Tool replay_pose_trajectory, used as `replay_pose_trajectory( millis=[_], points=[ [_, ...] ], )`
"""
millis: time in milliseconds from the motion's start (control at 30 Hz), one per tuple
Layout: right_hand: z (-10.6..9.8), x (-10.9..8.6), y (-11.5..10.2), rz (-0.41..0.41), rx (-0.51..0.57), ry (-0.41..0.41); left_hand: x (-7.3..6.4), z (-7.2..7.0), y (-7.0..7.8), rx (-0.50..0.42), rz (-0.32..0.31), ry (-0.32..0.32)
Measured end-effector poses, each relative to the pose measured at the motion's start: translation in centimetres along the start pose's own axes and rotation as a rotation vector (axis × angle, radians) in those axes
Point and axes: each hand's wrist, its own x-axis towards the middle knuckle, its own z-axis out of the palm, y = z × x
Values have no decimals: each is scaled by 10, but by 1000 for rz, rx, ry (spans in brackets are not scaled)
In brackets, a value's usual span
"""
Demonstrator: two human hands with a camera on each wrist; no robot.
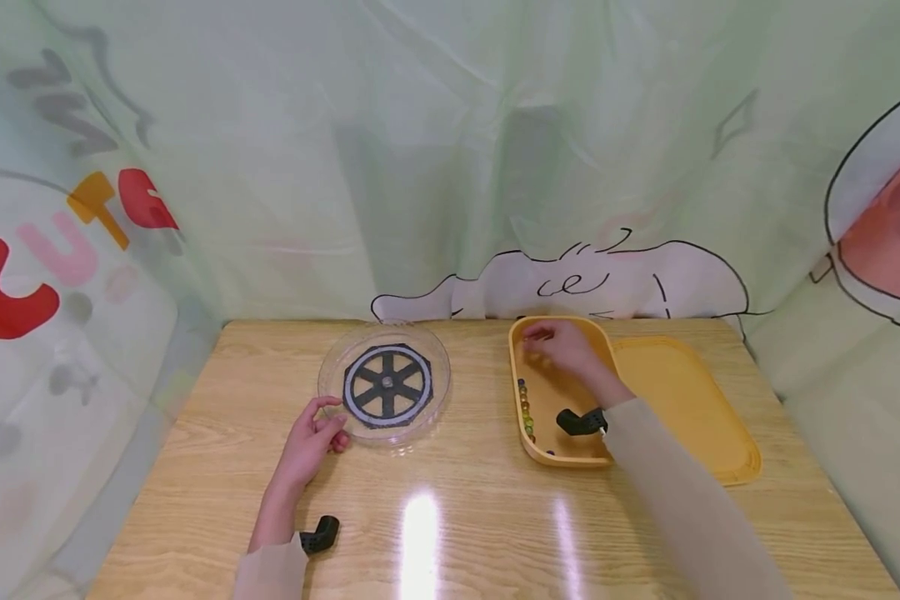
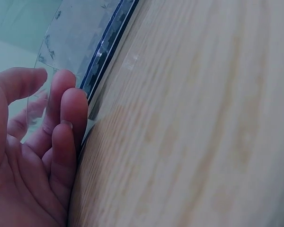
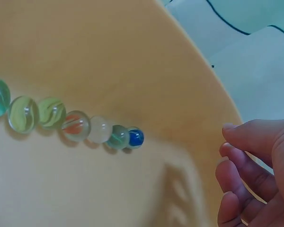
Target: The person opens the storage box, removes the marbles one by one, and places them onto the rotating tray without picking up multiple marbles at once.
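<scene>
Your right grip (image 1: pixel 566 348) is loosely spread near marbles (image 3: pixel 23 114); whether your left grip (image 1: pixel 307 443) pinches the dish (image 1: pixel 442 385), you cannot tell.

You've got a pale wood-grain table (image 1: pixel 487 517), with two bright glare streaks (image 1: pixel 420 542) on the side nearest you. On its right lies a flat yellow rounded-corner plastic lid (image 1: pixel 682 408). Behind and at both sides you see a pale green printed fabric curtain (image 1: pixel 435 167). Left: red C (image 1: pixel 15 318), pink U (image 1: pixel 67 265), orange T (image 1: pixel 93 200), another red letter (image 1: pixel 141 200). Low back: white black-outlined cartoon shape (image 1: pixel 510 287). Far right: bigger rounded one, coral-red patch (image 1: pixel 896 225) inside.
</scene>
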Motion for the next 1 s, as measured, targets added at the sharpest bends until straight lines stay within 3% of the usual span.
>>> replay_pose_trajectory(
  millis=[600,1000],
  points=[
    [-11,-22,-22,-75,-2,42,3,3,1,2,15,-6],
    [6,-29,-61,-166,-14,61,1,0,2,1,-1,-8]
  ],
)
